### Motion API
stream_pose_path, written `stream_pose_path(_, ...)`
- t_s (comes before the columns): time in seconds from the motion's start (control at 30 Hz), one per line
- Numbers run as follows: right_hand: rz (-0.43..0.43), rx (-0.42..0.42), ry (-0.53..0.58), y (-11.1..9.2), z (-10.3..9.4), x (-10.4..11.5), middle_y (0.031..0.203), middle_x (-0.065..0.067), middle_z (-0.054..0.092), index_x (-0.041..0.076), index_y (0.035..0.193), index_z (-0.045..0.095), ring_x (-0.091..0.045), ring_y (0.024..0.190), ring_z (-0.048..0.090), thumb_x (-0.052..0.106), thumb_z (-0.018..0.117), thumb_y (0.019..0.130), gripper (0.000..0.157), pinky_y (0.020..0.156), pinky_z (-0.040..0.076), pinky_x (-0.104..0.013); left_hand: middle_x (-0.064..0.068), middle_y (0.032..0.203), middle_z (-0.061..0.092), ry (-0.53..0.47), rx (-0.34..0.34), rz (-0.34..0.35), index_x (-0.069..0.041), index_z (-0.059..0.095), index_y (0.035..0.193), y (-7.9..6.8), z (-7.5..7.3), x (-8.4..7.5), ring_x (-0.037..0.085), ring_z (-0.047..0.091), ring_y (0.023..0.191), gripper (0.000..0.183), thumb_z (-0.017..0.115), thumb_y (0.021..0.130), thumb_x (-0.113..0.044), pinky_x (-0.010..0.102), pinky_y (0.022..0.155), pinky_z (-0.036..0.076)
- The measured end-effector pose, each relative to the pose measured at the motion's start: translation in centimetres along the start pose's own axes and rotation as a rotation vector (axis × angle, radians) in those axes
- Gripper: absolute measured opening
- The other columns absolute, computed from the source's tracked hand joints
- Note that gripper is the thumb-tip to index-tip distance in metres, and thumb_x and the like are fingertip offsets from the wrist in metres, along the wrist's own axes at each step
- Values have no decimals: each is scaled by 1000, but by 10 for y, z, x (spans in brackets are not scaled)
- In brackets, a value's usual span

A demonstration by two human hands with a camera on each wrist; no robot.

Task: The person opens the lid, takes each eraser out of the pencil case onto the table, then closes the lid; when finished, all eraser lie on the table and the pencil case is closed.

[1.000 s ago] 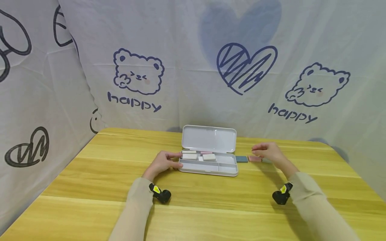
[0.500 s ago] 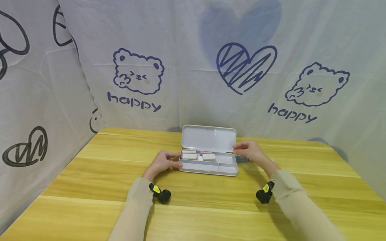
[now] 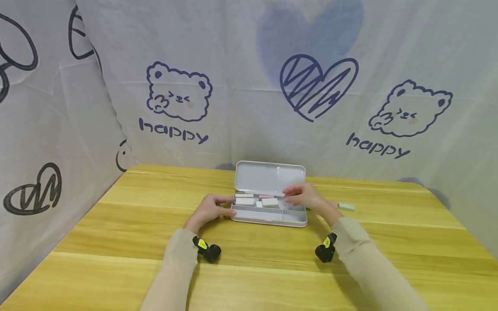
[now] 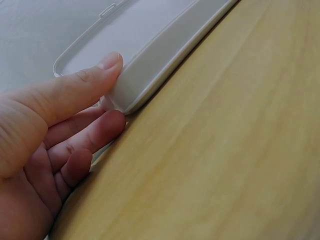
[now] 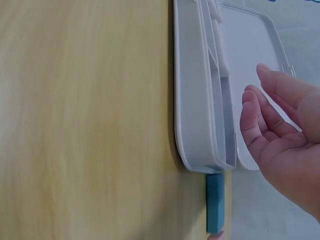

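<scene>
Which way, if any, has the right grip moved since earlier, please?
Yes: in the head view, the right grip moved left, from beside the white case to over it.

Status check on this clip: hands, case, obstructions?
Left hand grips case at left end. Right hand over its right part, nothing visible in grip. Lid open, white blocks inside. Blue block by right end; no obstruction evident.

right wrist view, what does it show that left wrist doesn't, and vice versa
Only the right wrist view shows the right grip, a blue block by an end of the white case, and a pink sliver beyond it. Only the left wrist view shows the left grip, thumb and fingers at a corner of that case. Both show the case itself, the wooden table and the pale backdrop.
</scene>
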State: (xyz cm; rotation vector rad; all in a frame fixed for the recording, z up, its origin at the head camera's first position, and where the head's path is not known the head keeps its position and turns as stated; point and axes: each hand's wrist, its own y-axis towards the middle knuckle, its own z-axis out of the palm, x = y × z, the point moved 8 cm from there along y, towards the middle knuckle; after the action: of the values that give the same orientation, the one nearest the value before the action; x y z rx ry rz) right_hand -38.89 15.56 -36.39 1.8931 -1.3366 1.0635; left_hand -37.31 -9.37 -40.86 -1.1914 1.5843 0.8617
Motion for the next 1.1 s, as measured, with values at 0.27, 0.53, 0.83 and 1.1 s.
stream_pose_path(0.27, 11, 55, 6, 3, 15, 1, 82, -8, 63, -12, 105, 58, -10, 67, 54, 0, 65, 78, 30, 61, 49, -29, 15, 111, 60, 3, -5, -24, -1, 60, 114, 0, 0, 1, 11, 51, 54, 48, 76, 70, -12, 22, 50, 40)
stream_pose_path(0.53, 40, 70, -37, 4, 22, 1, 78, -5, 61, -10, 106, 59, -10, 62, 49, 2, 67, 77, 33, 57, 46, -25, 21, 114, 56, 4, 17, -10, 4, 56, 116, -15, 1, -22, 12, 51, 55, 46, 72, 74, -7, 24, 52, 41)
stream_pose_path(0.83, 90, 61, -42, 7, 24, -8, 75, -3, 59, -7, 109, 59, -12, 66, 48, 4, 69, 77, 36, 60, 44, -23, 23, 113, 56, 3, 25, -12, 6, 55, 116, -22, 1, -32, 12, 52, 56, 45, 70, 75, -4, 24, 52, 41)
stream_pose_path(1.1, 71, 48, -4, 8, 25, -10, 72, 0, 56, -10, 108, 58, -10, 65, 46, 2, 69, 76, 36, 58, 41, -22, 20, 114, 56, -4, 22, -15, 4, 56, 116, -10, 1, -15, 12, 52, 56, 47, 73, 73, -7, 24, 51, 41)
